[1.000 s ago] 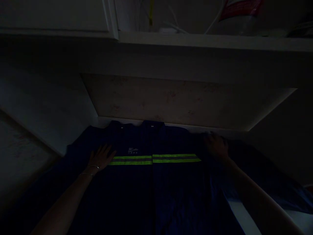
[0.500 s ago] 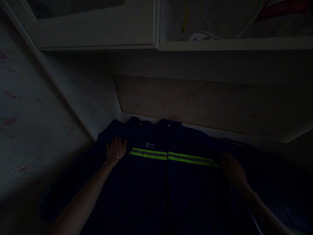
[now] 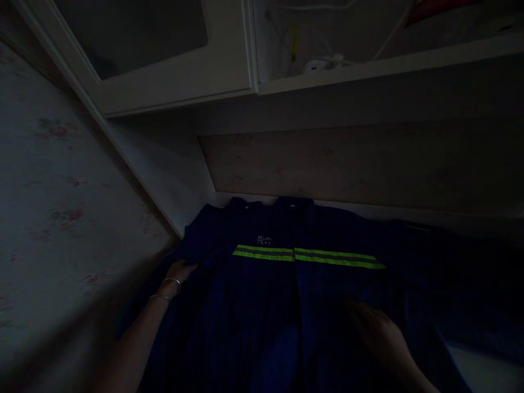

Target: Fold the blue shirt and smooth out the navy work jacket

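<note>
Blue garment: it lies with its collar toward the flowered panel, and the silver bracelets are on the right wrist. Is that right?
Not quite: in the head view the silver bracelets are on the left wrist. The blue garment does lie with its collar toward the flowered panel.

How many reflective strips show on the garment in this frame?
2 on the dark blue fabric jacket: one yellow-green-and-grey reflective strip across its picture-left front panel, another strip across its picture-right panel. Darkness may hide others.
</note>
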`<control>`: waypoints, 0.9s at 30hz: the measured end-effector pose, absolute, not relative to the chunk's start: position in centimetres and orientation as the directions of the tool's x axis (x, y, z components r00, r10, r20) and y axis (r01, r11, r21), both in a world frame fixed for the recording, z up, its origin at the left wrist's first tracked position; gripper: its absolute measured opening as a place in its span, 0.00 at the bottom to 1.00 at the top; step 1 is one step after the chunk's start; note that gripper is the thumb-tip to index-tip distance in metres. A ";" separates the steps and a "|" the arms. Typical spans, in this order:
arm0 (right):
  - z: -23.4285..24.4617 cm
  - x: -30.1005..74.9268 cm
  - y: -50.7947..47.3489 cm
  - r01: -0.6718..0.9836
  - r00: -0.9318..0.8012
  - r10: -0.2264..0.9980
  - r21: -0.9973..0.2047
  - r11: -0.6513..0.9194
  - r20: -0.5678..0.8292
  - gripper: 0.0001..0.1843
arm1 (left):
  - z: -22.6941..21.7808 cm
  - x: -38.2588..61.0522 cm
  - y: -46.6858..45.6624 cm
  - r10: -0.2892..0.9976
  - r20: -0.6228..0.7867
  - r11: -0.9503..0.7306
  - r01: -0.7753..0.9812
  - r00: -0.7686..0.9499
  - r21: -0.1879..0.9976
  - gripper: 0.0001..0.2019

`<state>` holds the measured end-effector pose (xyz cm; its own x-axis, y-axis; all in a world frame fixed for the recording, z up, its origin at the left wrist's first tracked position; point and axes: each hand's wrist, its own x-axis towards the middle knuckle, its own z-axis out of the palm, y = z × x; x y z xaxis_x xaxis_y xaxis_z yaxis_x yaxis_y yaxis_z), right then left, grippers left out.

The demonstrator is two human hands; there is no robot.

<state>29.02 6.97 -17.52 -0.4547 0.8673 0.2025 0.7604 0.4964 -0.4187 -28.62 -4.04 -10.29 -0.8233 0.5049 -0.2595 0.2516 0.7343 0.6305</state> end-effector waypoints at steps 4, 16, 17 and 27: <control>-17.4 29.2 6.5 0.753 -0.457 0.855 -0.406 0.518 0.245 0.20 | -8.8 -29.3 -3.8 0.465 -0.345 0.658 0.057 -0.815 0.751 0.11; -17.4 28.8 6.4 0.735 -0.437 0.863 -0.452 0.505 0.255 0.19 | -4.5 -27.7 -0.2 0.590 -0.353 0.355 -0.159 -0.726 0.921 0.15; -17.3 28.8 6.4 0.734 -0.434 0.866 -0.461 0.499 0.247 0.18 | -4.0 -26.8 0.5 0.640 -0.310 0.323 -0.120 -0.703 0.939 0.19; -14.5 27.5 5.8 0.595 -0.324 0.944 -0.764 0.251 0.057 0.19 | -7.1 -15.2 8.2 0.963 0.154 0.097 0.814 -0.223 0.573 0.27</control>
<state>27.49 5.84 -14.54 -0.3244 0.9442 0.0573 0.5945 0.2506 -0.7640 -15.17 8.16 -7.09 -0.2233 0.9626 0.1537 0.8139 0.0974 0.5727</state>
